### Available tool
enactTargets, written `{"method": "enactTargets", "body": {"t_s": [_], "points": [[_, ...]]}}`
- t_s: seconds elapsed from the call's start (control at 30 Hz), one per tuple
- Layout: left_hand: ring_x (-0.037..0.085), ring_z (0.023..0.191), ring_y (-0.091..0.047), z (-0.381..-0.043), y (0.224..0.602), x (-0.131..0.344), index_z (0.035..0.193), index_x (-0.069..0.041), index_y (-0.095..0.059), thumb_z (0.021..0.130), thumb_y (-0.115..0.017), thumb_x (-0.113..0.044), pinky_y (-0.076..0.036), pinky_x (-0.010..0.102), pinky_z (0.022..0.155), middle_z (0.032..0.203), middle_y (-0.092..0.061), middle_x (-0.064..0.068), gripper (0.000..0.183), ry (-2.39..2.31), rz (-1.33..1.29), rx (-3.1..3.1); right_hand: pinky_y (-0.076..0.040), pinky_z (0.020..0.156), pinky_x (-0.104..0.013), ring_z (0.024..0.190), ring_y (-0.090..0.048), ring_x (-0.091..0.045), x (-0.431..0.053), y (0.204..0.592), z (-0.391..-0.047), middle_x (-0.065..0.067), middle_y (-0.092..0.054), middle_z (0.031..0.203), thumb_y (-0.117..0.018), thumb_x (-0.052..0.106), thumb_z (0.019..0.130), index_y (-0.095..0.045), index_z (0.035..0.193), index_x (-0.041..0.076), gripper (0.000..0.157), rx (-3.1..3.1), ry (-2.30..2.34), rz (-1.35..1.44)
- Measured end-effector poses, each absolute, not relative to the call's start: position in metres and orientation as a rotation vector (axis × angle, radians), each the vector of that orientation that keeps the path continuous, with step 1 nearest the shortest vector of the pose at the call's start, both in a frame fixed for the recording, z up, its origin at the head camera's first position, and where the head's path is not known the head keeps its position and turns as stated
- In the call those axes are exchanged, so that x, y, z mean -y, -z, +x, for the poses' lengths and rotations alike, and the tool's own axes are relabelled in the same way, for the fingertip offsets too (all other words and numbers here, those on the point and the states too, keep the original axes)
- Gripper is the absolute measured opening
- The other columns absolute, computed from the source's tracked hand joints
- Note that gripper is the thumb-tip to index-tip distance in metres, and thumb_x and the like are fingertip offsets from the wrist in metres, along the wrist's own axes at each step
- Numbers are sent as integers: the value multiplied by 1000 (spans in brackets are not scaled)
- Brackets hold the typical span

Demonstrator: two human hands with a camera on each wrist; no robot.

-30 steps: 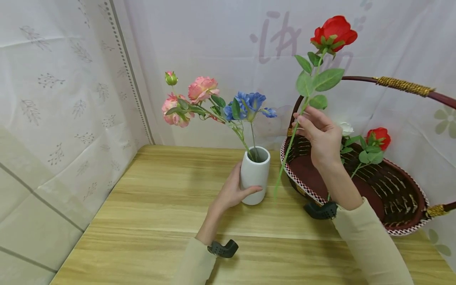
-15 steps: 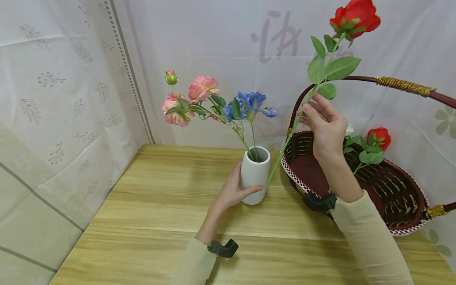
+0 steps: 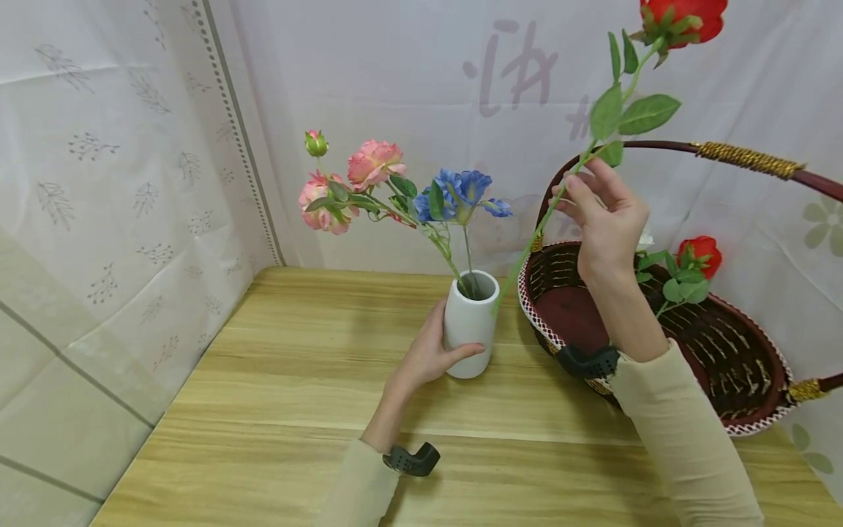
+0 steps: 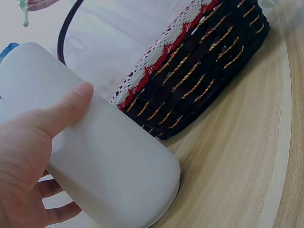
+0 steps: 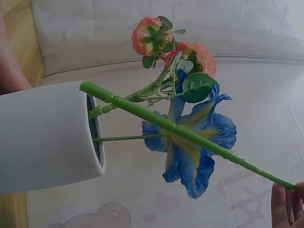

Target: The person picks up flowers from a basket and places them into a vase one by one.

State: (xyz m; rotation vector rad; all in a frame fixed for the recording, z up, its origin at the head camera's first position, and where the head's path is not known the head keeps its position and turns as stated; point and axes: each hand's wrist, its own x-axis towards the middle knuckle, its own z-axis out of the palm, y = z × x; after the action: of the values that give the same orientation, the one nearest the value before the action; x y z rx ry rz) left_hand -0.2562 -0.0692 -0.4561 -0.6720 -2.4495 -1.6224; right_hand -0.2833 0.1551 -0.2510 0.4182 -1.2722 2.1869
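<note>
My left hand (image 3: pixel 424 355) grips a white vase (image 3: pixel 470 329) standing upright on the wooden table, its thumb across the front and the other fingers around the side. Pink flowers (image 3: pixel 375 165) lean left out of the vase, beside a blue iris (image 3: pixel 469 192). To the right and higher, my right hand (image 3: pixel 611 234) pinches the green stem of a red rose (image 3: pixel 685 20), whose bloom is cut off by the top edge. That stem (image 5: pixel 166 124) slants down, its lower end at the vase's rim in the right wrist view; whether they touch, I cannot tell.
A dark woven basket (image 3: pixel 744 351) with a tall arched handle (image 3: pixel 658 144) stands right of the vase, under my right forearm. Inside lie another red rose (image 3: pixel 701 255) and a white flower (image 3: pixel 647 237) mostly hidden by my hand. A pale curtain (image 3: pixel 395 66) hangs behind the table.
My right hand has risen and moved slightly right with the red rose. The stem's lower end has moved up and left to the vase's rim. My left hand and the vase have stayed still.
</note>
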Motion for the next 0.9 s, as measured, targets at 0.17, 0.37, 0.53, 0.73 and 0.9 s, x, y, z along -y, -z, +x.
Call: {"method": "enactTargets", "body": {"t_s": [0.17,0.37,0.53,0.73,0.9], "points": [[19,125,-51,-256,456,70,157,-17,-28,82,-87,-33,-44,43,103,141,-48,4,96,1620,-666,2467,-59,67,-32,73,-70,-26,-154,248,-286,-15,-70,88,-72,-9,88,-71,117,-5,29,1227,-2218,430],[20,125,-51,-256,456,70,157,-18,-26,82,-86,-35,-44,44,103,142,-47,4,97,1630,-658,2481,-59,66,-32,72,-70,-27,-152,246,-291,-16,-71,87,-73,-11,86,-72,114,-6,28,1181,-2218,426],[20,125,-51,-256,456,69,157,-18,-26,82,-86,-36,-44,44,103,142,-47,5,98,1627,-654,2488,-59,66,-32,73,-71,-27,-151,247,-293,-17,-71,88,-75,-9,85,-73,112,-5,27,1173,-2205,405],[23,126,-51,-256,456,69,157,-15,-26,82,-86,-35,-44,47,104,143,-47,7,98,1615,-663,2467,-59,66,-32,72,-70,-27,-149,248,-294,-16,-71,86,-73,-10,86,-73,111,-6,26,1174,-2185,415],[24,126,-51,-256,456,69,157,-14,-27,82,-86,-35,-45,49,103,143,-47,8,97,1609,-671,2458,-59,67,-31,74,-72,-24,-145,254,-296,-14,-71,87,-71,-11,88,-70,115,-9,27,1240,-2134,434]]}}
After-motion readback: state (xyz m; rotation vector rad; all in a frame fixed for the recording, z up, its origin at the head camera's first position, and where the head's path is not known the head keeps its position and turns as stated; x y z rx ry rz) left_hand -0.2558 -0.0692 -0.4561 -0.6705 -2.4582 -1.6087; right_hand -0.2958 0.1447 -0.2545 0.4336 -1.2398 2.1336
